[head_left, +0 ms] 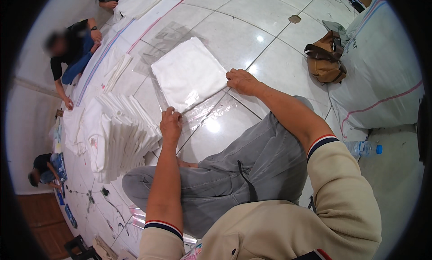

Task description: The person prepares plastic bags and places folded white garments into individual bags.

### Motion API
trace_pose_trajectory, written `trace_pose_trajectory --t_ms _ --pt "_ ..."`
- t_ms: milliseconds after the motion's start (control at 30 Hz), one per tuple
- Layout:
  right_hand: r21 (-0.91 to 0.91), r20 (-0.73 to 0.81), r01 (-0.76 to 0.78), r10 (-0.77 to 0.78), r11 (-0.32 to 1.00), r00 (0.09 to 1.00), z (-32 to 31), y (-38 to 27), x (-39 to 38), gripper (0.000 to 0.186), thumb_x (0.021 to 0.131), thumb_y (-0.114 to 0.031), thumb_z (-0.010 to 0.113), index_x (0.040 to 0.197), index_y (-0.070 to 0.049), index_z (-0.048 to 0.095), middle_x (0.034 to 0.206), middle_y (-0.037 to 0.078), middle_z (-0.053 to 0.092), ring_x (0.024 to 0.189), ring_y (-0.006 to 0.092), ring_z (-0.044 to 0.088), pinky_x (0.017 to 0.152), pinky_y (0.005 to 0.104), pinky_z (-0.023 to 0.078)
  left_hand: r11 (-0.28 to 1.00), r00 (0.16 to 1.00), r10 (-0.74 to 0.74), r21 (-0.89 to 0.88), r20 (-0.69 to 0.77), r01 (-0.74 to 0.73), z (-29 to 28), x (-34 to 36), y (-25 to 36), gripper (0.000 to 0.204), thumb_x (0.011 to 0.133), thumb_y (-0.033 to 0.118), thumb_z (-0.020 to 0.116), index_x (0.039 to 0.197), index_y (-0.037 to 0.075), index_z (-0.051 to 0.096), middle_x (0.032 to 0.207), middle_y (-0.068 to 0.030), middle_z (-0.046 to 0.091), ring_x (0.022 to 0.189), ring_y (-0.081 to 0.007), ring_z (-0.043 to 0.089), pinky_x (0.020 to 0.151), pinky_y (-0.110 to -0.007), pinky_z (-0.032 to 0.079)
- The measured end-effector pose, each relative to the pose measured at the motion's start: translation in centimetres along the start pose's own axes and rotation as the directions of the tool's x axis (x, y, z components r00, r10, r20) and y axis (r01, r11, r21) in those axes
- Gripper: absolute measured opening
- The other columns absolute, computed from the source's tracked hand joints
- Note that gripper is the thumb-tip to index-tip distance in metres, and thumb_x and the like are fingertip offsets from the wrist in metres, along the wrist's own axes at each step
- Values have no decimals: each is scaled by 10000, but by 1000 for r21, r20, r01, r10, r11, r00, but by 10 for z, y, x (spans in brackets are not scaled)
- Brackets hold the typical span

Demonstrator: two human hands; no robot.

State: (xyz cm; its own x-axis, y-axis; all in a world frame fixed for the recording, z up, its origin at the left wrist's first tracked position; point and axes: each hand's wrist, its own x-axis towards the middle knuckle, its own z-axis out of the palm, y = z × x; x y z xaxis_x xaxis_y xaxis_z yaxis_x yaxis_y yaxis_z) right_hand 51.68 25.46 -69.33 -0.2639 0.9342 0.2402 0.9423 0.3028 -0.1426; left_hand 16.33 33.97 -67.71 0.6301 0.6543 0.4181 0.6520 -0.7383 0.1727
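Note:
A folded white garment [189,73] lies flat on the tiled floor in front of my crossed legs, inside a clear plastic bag [211,110]. The bag's loose, shiny end spreads toward me past the fold. My left hand [171,127] pinches the bag at its near left corner. At the right corner, my right hand [245,82] grips the bag's edge with bent fingers, close against the garment. Further clear bags [173,35] lie flat beneath and beyond the garment. Left of my left hand rises a tall stack of folded white garments [123,134].
A brown bag [326,59] leans against a large white sack [382,75] on the right. A water bottle [362,148] with a blue cap lies by my right elbow. Several other people sit along the left among white cloth. Cables [112,206] trail over the floor lower left.

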Motion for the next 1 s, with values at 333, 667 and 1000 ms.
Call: trace_pose_trajectory --t_ms 333,667,1000 --pt "604 166 -462 465 649 870 6 12 7 94 849 -53 665 932 -16 688 888 86 710 829 177 662 777 303 516 740 818 -497 -352 290 574 9 3 -27 158 818 189 734 907 59 746 803 -129 717 733 -241 666 708 -340 500" --pt "493 137 -495 498 715 856 13 12 20 147 830 -109 642 904 10 685 907 163 691 860 256 650 791 356 507 591 714 -587 -400 382 701 16 6 -34 275 801 259 734 875 -6 742 734 -91 709 651 -160 651 648 -306 503" --pt "348 289 -654 587 672 757 12 6 38 231 768 -110 583 923 17 698 1029 261 670 1037 386 632 927 435 497 540 630 -653 -324 421 777 16 16 -19 249 753 210 772 768 -28 699 657 -105 684 571 -173 648 594 -311 519"
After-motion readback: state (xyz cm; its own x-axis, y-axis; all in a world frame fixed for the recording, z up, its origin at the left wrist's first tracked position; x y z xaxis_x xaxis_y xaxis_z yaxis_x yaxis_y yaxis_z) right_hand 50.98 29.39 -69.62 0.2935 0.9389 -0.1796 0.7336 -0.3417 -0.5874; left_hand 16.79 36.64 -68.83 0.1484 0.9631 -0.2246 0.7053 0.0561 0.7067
